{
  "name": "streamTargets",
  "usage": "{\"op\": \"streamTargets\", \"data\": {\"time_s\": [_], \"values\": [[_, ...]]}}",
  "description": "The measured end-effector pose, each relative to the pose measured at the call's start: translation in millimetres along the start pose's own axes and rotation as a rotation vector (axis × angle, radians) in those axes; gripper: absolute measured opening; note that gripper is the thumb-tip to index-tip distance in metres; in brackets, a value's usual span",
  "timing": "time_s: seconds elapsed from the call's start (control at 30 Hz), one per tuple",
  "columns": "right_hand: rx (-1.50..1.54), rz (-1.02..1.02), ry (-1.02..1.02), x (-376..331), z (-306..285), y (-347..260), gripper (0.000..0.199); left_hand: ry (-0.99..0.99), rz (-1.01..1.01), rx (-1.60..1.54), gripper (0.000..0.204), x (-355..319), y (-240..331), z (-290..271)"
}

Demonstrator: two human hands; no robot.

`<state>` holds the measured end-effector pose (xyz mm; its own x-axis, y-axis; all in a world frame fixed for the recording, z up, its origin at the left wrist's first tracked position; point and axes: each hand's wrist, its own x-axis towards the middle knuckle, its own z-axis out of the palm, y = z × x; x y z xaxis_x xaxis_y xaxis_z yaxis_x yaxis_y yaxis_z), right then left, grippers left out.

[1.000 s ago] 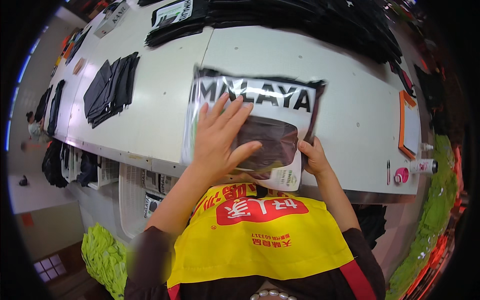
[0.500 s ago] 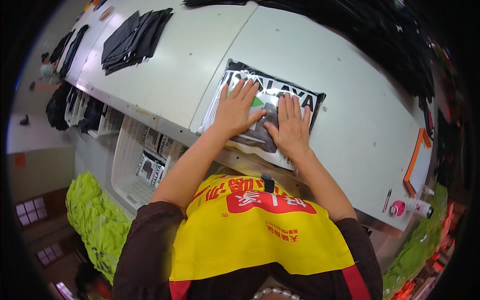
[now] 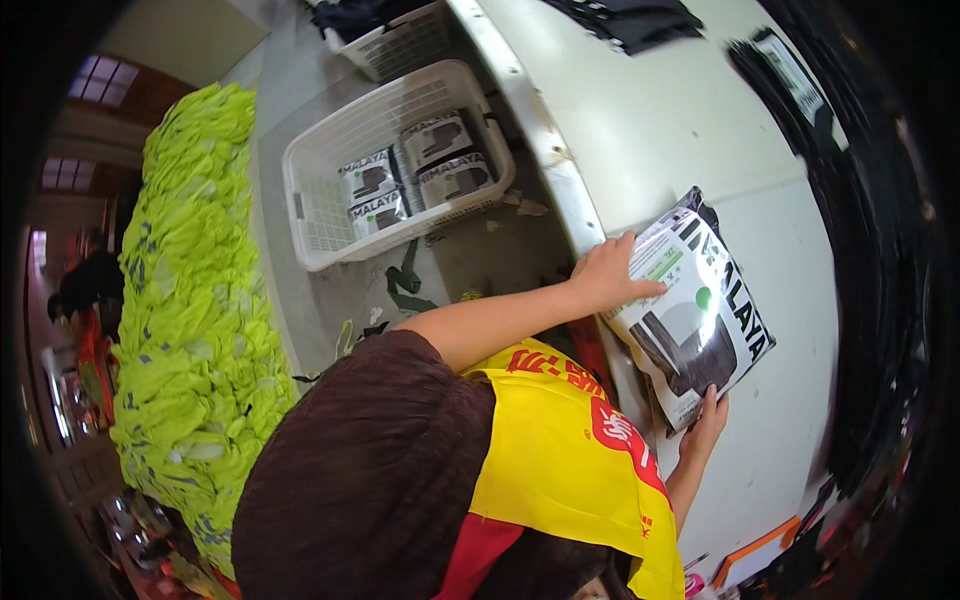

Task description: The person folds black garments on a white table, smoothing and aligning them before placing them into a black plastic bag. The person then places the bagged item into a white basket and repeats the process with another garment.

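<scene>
- Looking at a plump plastic pack [image 3: 692,315], black and white up front, at the near edge of the counter [image 3: 660,130]; can't tell if resting flat or raised a touch.
- Pretty close to square, but seemingly a bit longer along the big lettering, so running from upper left down to lower right.
- Held at opposite ends of that long axis, basically.
- At the upper-left end: left hand [image 3: 603,278], clamped on the pack with thumb across the face and fingers at the edge.
- At the lower-right end: right hand [image 3: 706,424], clamped near the bottom corner, mostly hidden past the edge.
- Off left past the counter's edge, and lower down: white basket [image 3: 312,238] with similar packs [image 3: 455,180] inside, way nearer to the left hand than to the right.
- Further left again: big heap of yellow-green fabric [image 3: 200,330].
- Other way, across the counter: long dark row of black bundles [image 3: 865,280].
</scene>
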<state>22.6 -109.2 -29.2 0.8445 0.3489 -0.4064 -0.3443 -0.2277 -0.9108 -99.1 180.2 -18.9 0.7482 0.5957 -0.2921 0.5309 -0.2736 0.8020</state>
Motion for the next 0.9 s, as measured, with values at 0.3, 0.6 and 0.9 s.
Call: {"op": "streamTargets", "data": {"time_s": [0.3, 0.6, 0.9], "values": [[-0.427, -0.264, -0.312, -51, 234, -39, 0.074, 0.435, -0.15, -0.511, 0.067, -111, -175, -151], [-0.37, -0.433, -0.795, -58, 540, 4, 0.076, 0.921, -0.342, -0.496, 0.058, -165, -331, -348], [-0.721, -0.848, -1.084, -40, 641, 44, 0.051, 1.142, -0.576, 0.221, 0.05, -136, -483, -430]]}}
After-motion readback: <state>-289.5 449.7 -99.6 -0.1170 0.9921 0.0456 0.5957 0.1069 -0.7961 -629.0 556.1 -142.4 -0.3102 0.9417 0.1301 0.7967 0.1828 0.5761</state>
